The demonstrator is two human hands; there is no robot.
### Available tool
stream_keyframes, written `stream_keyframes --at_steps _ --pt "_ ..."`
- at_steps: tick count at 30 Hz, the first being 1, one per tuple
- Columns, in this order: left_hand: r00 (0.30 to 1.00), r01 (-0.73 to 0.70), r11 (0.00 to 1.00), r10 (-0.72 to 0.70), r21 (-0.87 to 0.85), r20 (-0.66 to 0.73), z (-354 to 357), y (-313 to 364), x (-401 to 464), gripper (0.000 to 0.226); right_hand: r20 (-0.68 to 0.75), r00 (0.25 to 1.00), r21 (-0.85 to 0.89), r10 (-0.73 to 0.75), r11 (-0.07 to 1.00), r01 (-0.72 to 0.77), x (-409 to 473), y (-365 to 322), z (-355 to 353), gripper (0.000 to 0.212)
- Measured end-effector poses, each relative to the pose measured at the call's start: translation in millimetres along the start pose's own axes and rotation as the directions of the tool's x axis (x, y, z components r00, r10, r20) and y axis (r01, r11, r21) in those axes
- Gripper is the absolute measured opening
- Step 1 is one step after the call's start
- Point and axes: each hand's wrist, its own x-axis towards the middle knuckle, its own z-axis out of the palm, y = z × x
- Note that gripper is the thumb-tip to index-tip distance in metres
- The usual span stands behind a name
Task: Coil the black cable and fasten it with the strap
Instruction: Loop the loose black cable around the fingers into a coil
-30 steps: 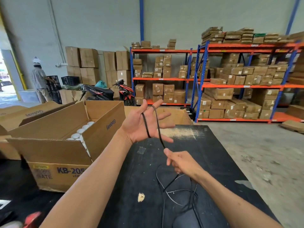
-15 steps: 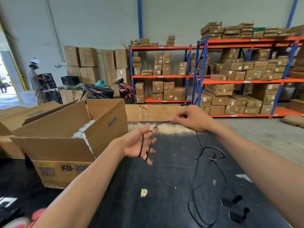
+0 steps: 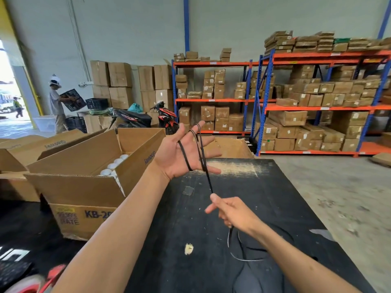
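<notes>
My left hand is raised palm-up over the black table, fingers spread, with loops of the thin black cable wound around its fingers and palm. From there the cable runs down taut to my right hand, which pinches it lower and nearer to me. Below my right hand the loose rest of the cable lies in curves on the table. I cannot see the strap.
An open cardboard box with white round items stands on the table at the left. A scrap of paper lies on the tabletop. Shelving racks with boxes, a parked scooter and a person carrying a crate are beyond.
My right hand has swung from high and far, down and back toward me, laying another turn over my left hand. My left hand has lifted and opened wider.
</notes>
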Motion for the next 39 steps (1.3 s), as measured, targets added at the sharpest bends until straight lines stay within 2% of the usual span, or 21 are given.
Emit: stream_keyframes --at_steps 3,6,8,11,13,15,17,19,23,26,28,30,32,34,37,39 --pt "0.979 0.149 0.987 -0.156 0.064 0.129 -1 -5 -10 0.061 -0.162 0.987 -0.202 -0.003 0.979 -0.031 15 -2 -23 0.063" --pt "0.893 0.364 0.923 -0.384 0.123 0.236 -4 -18 -16 0.062 -0.166 0.984 -0.28 -0.071 0.96 0.022 30 -22 -50 0.046" --pt "0.817 0.501 0.841 -0.537 0.204 0.21 -8 -30 -18 0.062 -0.078 0.989 -0.412 -0.124 0.908 0.081 37 -43 -66 0.037" --pt "0.741 0.644 0.711 -0.671 0.282 0.002 -17 -41 -21 0.061 0.04 0.986 -0.59 -0.16 0.793 0.153 44 -77 -83 0.041" --pt "0.757 0.647 0.699 -0.636 0.305 -0.149 -30 -43 -21 0.058 0.02 0.978 -0.617 -0.206 0.767 0.174 44 -97 -91 0.04" --pt "0.82 0.571 0.784 -0.532 0.242 -0.211 -43 -43 -19 0.058 -0.035 0.961 -0.593 -0.274 0.78 0.201 39 -107 -98 0.035" --pt "0.882 0.432 0.892 -0.386 0.136 -0.268 -45 -39 -16 0.057 -0.047 0.954 -0.488 -0.297 0.84 0.237 28 -105 -98 0.03" --pt "0.916 0.275 0.96 -0.244 0.057 -0.318 -44 -25 -13 0.059 -0.034 0.963 -0.318 -0.268 0.916 0.244 15 -94 -84 0.027" --pt "0.976 -0.016 1.0 0.019 0.014 -0.215 -27 1 -9 0.062 0.026 0.972 0.0 -0.234 0.972 0.234 3 -60 -33 0.027" --pt "0.983 -0.092 0.995 0.087 -0.025 -0.159 -12 8 -5 0.059 0.085 0.98 0.155 -0.177 0.974 0.163 1 -36 -1 0.029" --pt "0.99 -0.117 0.992 0.112 -0.046 -0.083 -4 7 -3 0.059 0.138 0.978 0.151 -0.156 0.979 0.135 0 -22 8 0.029" --pt "0.997 -0.077 0.996 0.077 -0.04 0.013 -2 10 -4 0.059 0.123 0.986 0.111 -0.116 0.989 0.102 2 -14 8 0.034" --pt "0.996 -0.005 1.0 0.005 0.006 0.095 4 9 -9 0.06 0.019 0.998 0.041 -0.053 0.998 0.052 7 -14 -1 0.048" --pt "0.977 0.102 0.993 -0.111 0.056 0.182 7 3 -16 0.061 -0.078 0.996 -0.054 -0.036 0.998 0.031 15 -17 -17 0.052" --pt "0.899 0.34 0.93 -0.365 0.139 0.242 7 -16 -22 0.061 -0.101 0.994 -0.141 -0.031 0.99 0.016 27 -30 -45 0.049" --pt "0.823 0.498 0.844 -0.532 0.2 0.197 1 -30 -25 0.062 -0.045 0.999 -0.162 -0.026 0.987 0.018 32 -47 -63 0.057"
